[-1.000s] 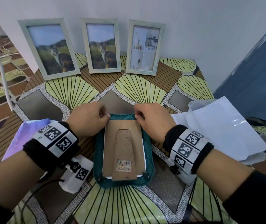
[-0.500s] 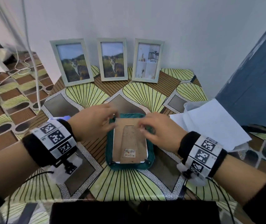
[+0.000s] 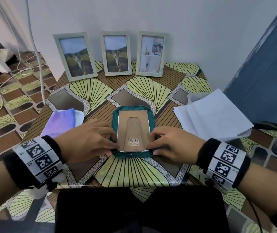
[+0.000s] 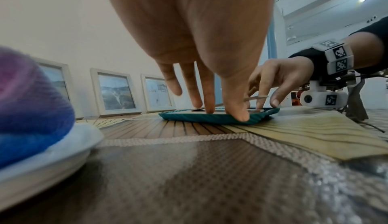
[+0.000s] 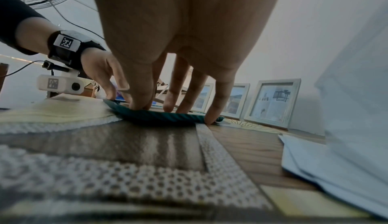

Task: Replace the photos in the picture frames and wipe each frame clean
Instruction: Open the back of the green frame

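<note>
**Both hands at the near end of a face-down frame**

A picture frame lies face down on a teal cloth in the middle of the patterned surface, its brown cardboard back and folded stand uppermost. What photo it holds, if any, is hidden. The left hand sits at the frame's near left edge and the right hand at its near right edge. Fingers of both point down, fairly straight, tips resting on the backing and on the cloth beside it; neither hand is wrapped around anything. From the left wrist view a thin flat piece shows between the right hand's fingers, but whether it is pinched or only touched I cannot tell. The fingertips cover the frame's near corners.

Three pale frames lean against the wall at the back: two with the same cat photo, and one with an interior scene. Left of the cloth, a purple-blue soft item lies on a white tray; its nature is hard to make out. On the right, loose white sheets are spread, their far edge cut off behind a blue panel. Cables hang down at the left.
</note>
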Action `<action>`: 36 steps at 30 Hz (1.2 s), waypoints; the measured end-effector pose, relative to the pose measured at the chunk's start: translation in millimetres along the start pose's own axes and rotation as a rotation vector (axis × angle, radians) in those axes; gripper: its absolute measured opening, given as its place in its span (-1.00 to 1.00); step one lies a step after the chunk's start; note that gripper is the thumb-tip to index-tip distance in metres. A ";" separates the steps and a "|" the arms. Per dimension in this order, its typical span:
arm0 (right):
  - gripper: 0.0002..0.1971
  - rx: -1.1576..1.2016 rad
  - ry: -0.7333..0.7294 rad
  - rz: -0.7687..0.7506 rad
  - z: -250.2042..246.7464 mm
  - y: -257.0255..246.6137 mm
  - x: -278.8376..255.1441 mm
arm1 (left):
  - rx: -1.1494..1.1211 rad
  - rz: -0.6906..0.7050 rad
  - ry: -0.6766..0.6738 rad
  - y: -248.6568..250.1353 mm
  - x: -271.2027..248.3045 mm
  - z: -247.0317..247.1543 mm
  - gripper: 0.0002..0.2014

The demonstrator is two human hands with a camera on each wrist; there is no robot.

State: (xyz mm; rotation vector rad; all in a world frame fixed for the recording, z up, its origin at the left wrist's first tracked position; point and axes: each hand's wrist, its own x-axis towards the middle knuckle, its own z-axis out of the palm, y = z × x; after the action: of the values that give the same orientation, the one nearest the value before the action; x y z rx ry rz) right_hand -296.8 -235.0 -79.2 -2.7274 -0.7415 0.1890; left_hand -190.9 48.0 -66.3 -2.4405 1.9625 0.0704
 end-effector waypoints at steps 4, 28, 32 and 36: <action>-0.80 -0.031 0.021 -0.033 2.7 0.9 1.8 | -0.016 0.060 0.056 1.7 0.5 3.9 -0.69; -0.81 0.157 0.053 0.036 2.1 17.8 3.9 | -0.189 -0.064 0.065 -11.7 4.1 10.4 -0.87; -0.82 0.162 0.054 0.050 2.5 17.5 2.6 | -0.205 -0.091 0.041 -11.0 5.2 6.9 -0.86; -0.78 0.139 0.057 0.019 4.1 13.5 1.7 | -0.280 -0.116 -0.005 -12.2 10.3 -2.8 -0.79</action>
State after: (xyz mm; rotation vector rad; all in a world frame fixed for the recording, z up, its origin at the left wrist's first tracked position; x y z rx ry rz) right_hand -289.8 -244.1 -87.5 -2.5980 -0.6611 0.1598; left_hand -176.7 40.5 -64.2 -2.7126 1.9197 0.3739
